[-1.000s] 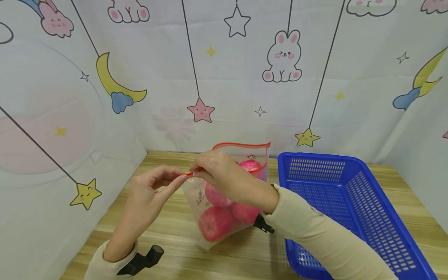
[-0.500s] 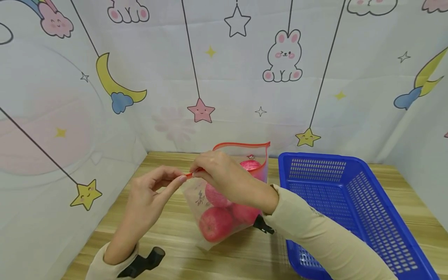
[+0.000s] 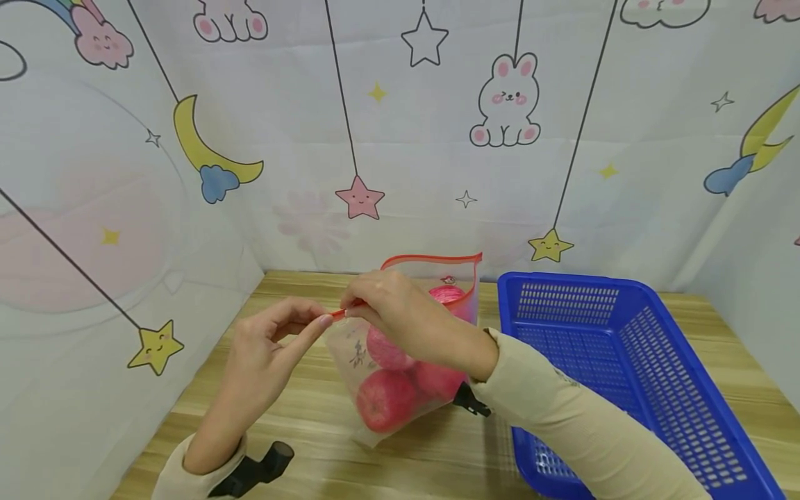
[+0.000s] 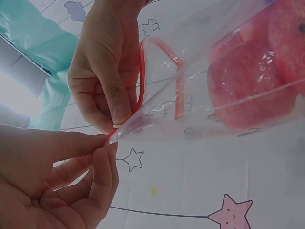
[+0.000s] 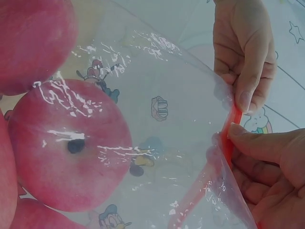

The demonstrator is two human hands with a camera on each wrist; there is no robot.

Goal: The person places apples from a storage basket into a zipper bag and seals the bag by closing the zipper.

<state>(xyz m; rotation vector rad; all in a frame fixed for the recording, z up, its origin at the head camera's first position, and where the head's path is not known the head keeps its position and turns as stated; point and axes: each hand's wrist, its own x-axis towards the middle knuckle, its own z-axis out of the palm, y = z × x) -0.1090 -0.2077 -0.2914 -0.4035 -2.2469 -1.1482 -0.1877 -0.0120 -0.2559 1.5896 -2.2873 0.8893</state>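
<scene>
A clear zip bag (image 3: 350,347) with a red zip edge and small cartoon prints stands on the wooden table, holding several red apples (image 3: 386,399). My left hand (image 3: 265,351) pinches the left corner of the red edge between thumb and finger. Right beside it, my right hand (image 3: 400,312) pinches the same edge with thumb and forefinger. In the right wrist view the red zip edge (image 5: 232,129) runs between both thumbs. Farther right the bag's mouth gapes, its two red edges apart. My right hand hides part of the apples in the head view.
A blue plastic basket (image 3: 562,354) with perforated walls stands to the right of the bag, partly under my right sleeve (image 3: 562,410). The wooden table (image 3: 300,430) ends at a white cloth backdrop (image 3: 412,153) with cartoon prints.
</scene>
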